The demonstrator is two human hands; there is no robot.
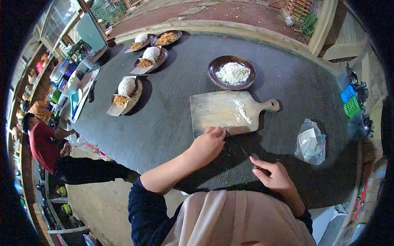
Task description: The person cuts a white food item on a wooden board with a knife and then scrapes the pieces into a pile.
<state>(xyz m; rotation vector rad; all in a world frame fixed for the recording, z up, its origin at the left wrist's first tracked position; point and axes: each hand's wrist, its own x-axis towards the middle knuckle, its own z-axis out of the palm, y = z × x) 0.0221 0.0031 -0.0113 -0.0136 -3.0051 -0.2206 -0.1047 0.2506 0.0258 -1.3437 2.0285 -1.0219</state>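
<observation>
My right hand [274, 175] is closed around the handle of a knife [239, 146], whose dark, thin blade points up and left. The blade's tip reaches the fingers of my left hand [210, 142], which are curled together at the near edge of the cutting board [211, 108]. What those fingers hold, if anything, is hidden. Thin white shreds [241, 111] lie on the right part of the wooden board. Just beyond it stands a dark round plate [212, 78] with a heap of white shreds [233, 74].
White mounds [126, 86] and brown shreds [120, 101] sit on several paper-lined plates at left; another plate holds brown shreds [167, 38]. A plastic bag [310, 141] lies at right, near blue and green baskets [351, 106]. A person in a red shirt [42, 143] stands at far left.
</observation>
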